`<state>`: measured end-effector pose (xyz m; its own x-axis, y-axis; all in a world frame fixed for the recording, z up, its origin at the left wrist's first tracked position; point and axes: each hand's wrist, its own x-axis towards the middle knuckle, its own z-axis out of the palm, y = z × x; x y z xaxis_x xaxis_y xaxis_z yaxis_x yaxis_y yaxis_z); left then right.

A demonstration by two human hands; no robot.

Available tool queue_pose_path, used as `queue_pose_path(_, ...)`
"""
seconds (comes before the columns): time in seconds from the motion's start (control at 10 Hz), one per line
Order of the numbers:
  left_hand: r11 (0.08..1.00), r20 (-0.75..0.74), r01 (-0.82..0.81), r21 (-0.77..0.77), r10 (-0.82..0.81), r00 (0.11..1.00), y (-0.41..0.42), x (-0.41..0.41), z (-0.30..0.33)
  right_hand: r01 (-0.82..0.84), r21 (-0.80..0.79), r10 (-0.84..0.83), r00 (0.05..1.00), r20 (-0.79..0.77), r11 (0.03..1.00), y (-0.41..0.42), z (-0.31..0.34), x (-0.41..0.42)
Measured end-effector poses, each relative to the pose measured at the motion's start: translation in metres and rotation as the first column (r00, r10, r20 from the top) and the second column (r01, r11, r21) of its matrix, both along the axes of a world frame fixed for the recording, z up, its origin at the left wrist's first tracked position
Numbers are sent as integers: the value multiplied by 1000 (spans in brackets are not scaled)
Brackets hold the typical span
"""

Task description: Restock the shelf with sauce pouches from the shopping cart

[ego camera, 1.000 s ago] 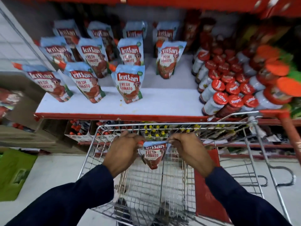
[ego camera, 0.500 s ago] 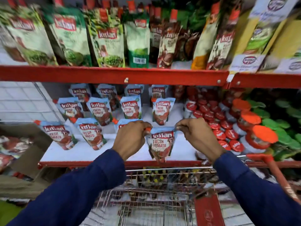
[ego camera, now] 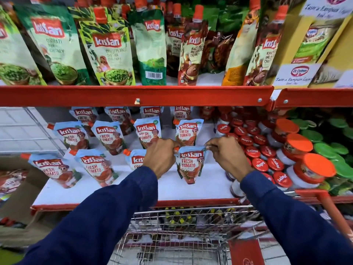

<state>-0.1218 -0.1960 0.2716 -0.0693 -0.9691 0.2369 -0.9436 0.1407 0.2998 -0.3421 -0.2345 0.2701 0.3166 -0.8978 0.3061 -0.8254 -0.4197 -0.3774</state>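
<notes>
A blue-and-red Kissan fresh tomato sauce pouch hangs upright over the white shelf board, its bottom at or just above the surface. My left hand pinches its top left corner by the orange spout, and my right hand pinches its top right corner. Several identical pouches stand in rows on the same shelf to the left and behind. The wire shopping cart sits directly below my arms, against the shelf's red front edge.
Red-capped jars and orange-lidded jars crowd the shelf just right of my right hand. The red upper shelf rail carries green and brown chutney pouches. A bare strip of shelf lies in front of the held pouch.
Both hands lifted the pouch out of the cart and carried it forward over the shelf, into the front row beside the other pouches. The view tilted upward.
</notes>
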Motion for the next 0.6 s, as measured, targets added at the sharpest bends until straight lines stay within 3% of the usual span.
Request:
queue_pose_path(0.2, 999, 47, -28, 42, 26, 999, -7, -2, -15, 11, 30, -11, 1000, 6, 1000, -4, -14, 1)
queue_pose_path(0.5, 997, -31, 39, 65, -37, 999, 0, -1, -10, 8, 100, -8, 1000, -4, 995, -7, -15, 4)
queue_pose_path(0.6, 998, -21, 57, 0, -57, 998, 13, 0, -1, 6, 85, -6, 1000, 7, 996, 1, -14, 1)
